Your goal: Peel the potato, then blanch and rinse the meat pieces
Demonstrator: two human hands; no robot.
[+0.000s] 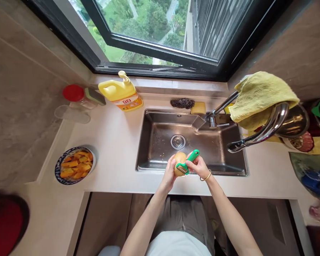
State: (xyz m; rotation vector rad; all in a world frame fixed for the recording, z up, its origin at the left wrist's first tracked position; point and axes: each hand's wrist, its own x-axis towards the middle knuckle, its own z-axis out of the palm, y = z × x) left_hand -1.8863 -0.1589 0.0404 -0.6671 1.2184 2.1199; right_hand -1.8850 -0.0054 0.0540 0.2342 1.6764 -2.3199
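Note:
Over the front edge of the steel sink (160, 129), my left hand (170, 172) is closed around a round, yellowish-brown potato (180, 158). My right hand (198, 166) grips a green peeler (193, 155), its handle pointing up and to the right. The peeler's blade end lies against the near side of the potato, partly covering it. A thin bangle circles my right wrist. Below the hands, the drain (178, 141) shows in the sink floor, with small bits scattered about it.
A patterned bowl of orange pumpkin pieces (77, 164) stands on the left counter. Behind the sink are a yellow detergent jug (122, 93), a steel scourer (182, 103) and a sponge (198, 107). The tap (256, 139), draped with a yellow cloth (264, 96), reaches over the sink's right side.

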